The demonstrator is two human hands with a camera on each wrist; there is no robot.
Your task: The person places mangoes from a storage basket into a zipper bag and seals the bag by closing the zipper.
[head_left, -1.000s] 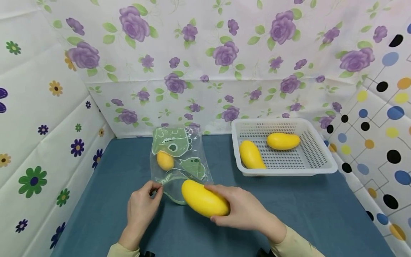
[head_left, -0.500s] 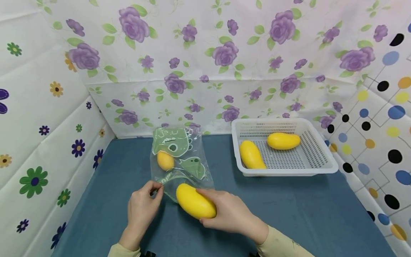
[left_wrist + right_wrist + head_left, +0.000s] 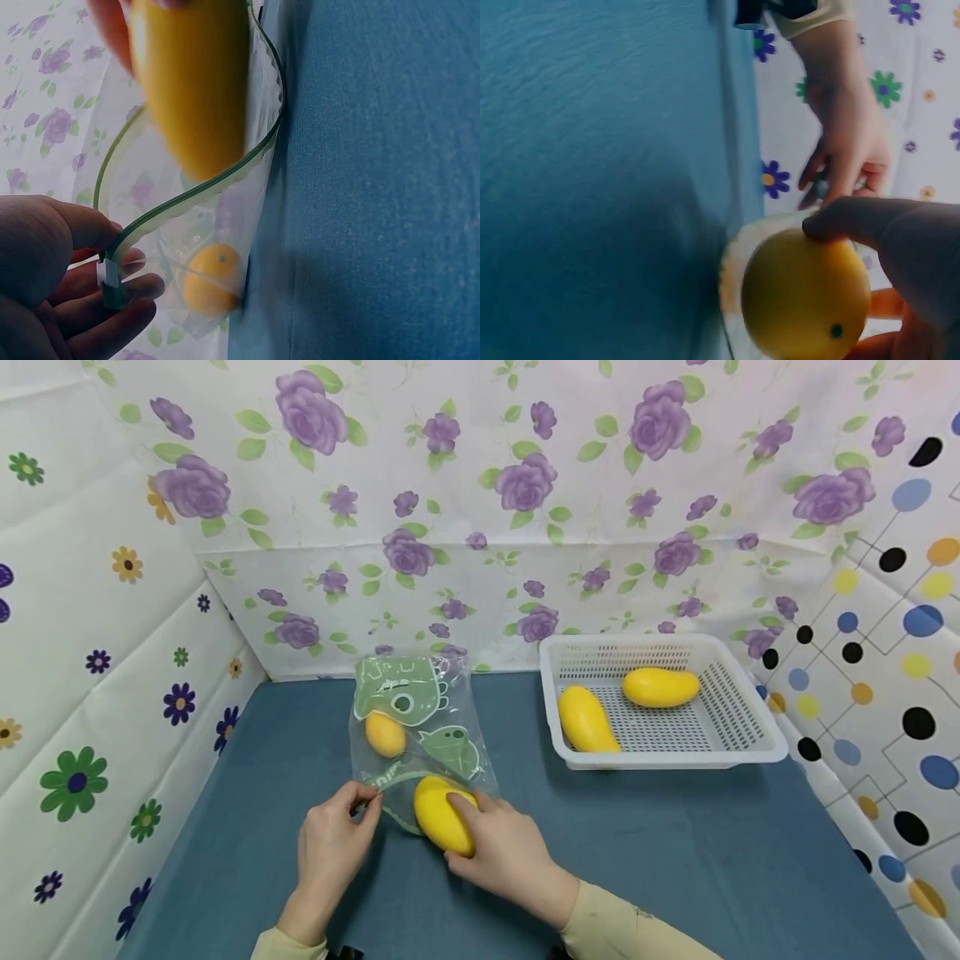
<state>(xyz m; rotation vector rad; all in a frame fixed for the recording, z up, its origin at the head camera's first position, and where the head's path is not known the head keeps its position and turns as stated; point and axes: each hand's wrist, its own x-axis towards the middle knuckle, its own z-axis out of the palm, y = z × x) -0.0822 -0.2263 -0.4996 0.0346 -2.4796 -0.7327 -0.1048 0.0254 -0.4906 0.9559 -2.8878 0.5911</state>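
Observation:
A clear slider bag with green dinosaur prints (image 3: 452, 752) lies flat, its mouth toward me. Inside it shows a small orange-yellow fruit (image 3: 386, 734), also seen through the plastic in the left wrist view. My left hand (image 3: 330, 847) pinches the bag's left corner near the white and green slider (image 3: 109, 279). My right hand (image 3: 512, 853) grips a large yellow mango (image 3: 441, 817) at the mouth. In the left wrist view, the mango's tip sits between the parted green zip edges (image 3: 196, 193). The right fingertips are at the bag's right edge.
A white perforated basket (image 3: 675, 760) stands at the back right, holding two yellow mangoes (image 3: 587, 720). Blue cloth (image 3: 675, 852) covers the table. Flower-printed sheeting (image 3: 480, 510) rises behind, with patterned sheets along both sides.
My right hand has carried the mango left and then slightly away from me into the bag's mouth, turning it more lengthwise. The left hand keeps its pinch on the corner.

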